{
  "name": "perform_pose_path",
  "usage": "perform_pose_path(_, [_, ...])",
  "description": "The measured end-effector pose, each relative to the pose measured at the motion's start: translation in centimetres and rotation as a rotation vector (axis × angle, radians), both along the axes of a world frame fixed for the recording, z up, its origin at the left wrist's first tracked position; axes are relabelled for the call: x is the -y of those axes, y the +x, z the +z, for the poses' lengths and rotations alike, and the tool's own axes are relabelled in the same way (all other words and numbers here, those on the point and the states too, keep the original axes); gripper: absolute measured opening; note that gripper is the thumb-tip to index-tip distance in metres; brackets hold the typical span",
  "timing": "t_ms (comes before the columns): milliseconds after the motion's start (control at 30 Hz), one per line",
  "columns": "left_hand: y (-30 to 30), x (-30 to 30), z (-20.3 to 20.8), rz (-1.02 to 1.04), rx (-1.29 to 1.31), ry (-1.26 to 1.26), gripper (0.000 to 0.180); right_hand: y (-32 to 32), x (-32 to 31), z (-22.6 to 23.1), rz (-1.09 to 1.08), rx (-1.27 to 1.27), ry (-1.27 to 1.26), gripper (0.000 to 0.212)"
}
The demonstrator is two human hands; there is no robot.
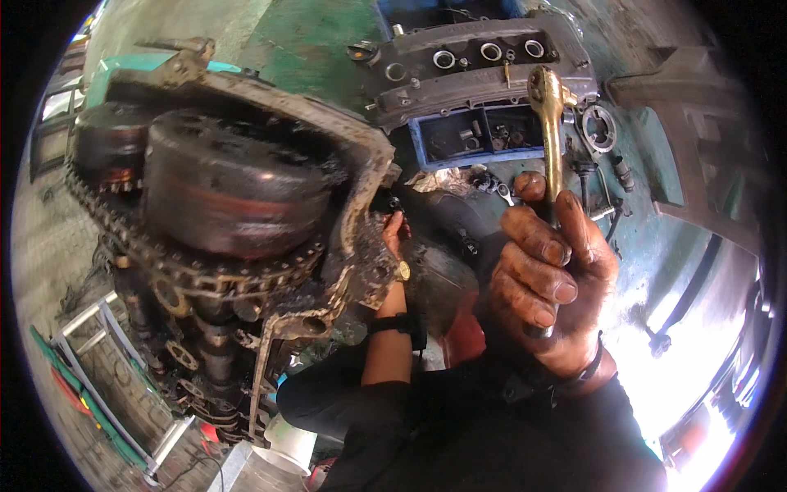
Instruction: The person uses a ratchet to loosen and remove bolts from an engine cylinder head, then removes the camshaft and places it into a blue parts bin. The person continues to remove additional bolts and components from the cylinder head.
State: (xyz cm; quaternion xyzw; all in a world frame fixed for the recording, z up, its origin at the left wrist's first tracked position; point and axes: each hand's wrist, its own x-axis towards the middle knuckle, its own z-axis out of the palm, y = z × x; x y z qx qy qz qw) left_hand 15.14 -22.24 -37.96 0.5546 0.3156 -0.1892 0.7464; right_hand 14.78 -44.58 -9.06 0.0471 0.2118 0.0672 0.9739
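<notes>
My right hand (545, 279) is raised at centre right, its darkened fingers wrapped round the handle of a shiny ratchet wrench (551, 131). The ratchet's head points up, away from me. Filling the left side is a greasy engine (361, 180) with two large dark round sprockets (238, 184) and a timing chain (213, 279) running round them. My left hand (395, 232) reaches in at the engine's right edge, partly hidden by it. A small dark part lies near its fingertips; whether the fingers hold it is unclear.
A grey valve cover (484, 86) lies across a blue divided tray (418, 143) containing small metal parts. Right of it are a metal ring (599, 129) and several loose tools. A combination wrench (506, 194) sits nearby. A metal frame (123, 369) stands lower left, a white bucket (291, 443) below.
</notes>
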Motion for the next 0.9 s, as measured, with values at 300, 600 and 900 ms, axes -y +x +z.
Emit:
perform_pose_path(300, [-3.1, -0.7, 2.9, -0.282, -0.027, 0.351, 0.032, 0.4, -0.5, 0.1, 0.003, -0.046, -0.119, 0.025])
perform_pose_path(600, [-8.2, 0.0, 17.4, -0.342, 0.176, 0.331, 0.023, 0.3, -2.5, -0.7, 0.093, 0.256, -0.360, 0.026])
perform_pose_path(900, [-8.9, -5.7, 36.2, -0.093, 0.847, 0.925, 0.018, -0.4, -5.1, -0.6, 0.125, 0.398, -0.666, 0.021])
